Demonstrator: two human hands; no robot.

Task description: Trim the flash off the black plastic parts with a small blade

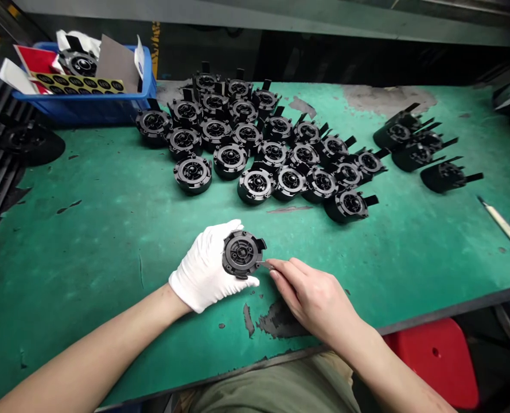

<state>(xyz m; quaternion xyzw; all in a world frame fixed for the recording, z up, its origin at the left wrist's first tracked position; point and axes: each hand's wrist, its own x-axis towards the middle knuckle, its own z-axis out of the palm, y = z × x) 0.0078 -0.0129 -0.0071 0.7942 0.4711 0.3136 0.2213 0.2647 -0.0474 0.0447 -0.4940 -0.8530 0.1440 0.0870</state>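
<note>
My left hand [205, 267], in a white glove, is wrapped around a round black plastic part [241, 253] and holds it above the green table [108, 241]. The part's ribbed face points up at me, and a tab sticks out at its right. Bare and pinched closed, my right hand [312, 289] grips a small thin metal blade [265, 264]. The blade's tip meets the right rim of the part, near the tab. Most of the blade's handle end is hidden by my fingers.
Many similar black parts [231, 159] stand grouped beyond my hands, with several more [413, 154] at the right. A blue bin [91, 106] with papers and stickers sits back left. A white pen-like tool [502, 222] lies far right. A red stool [439, 358] is below the front edge.
</note>
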